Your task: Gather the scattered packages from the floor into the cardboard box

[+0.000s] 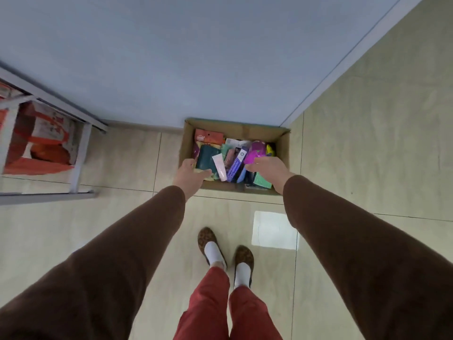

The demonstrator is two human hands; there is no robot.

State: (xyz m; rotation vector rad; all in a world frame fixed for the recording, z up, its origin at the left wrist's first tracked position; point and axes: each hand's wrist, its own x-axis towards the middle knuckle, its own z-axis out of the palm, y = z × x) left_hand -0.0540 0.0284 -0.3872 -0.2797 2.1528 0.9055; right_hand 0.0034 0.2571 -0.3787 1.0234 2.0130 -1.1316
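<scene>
Packages (232, 159) are filling the box (284, 146) at twelve o'clock: light, slippery, best pinched at edges. Left hand (190, 174) and right hand (268, 168) are hovering, fingers released.

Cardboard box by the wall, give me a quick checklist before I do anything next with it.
1. Cardboard box upright, open: ok.
2. Packages inside, such as white tube and purple pouch: ok.
3. Loose packages on visible floor: none seen, ok.
4. Left hand at near-left rim: grip cannot tell.
5. Right hand over right side: grip cannot tell.
6. Feet clear of box: ok.
</scene>
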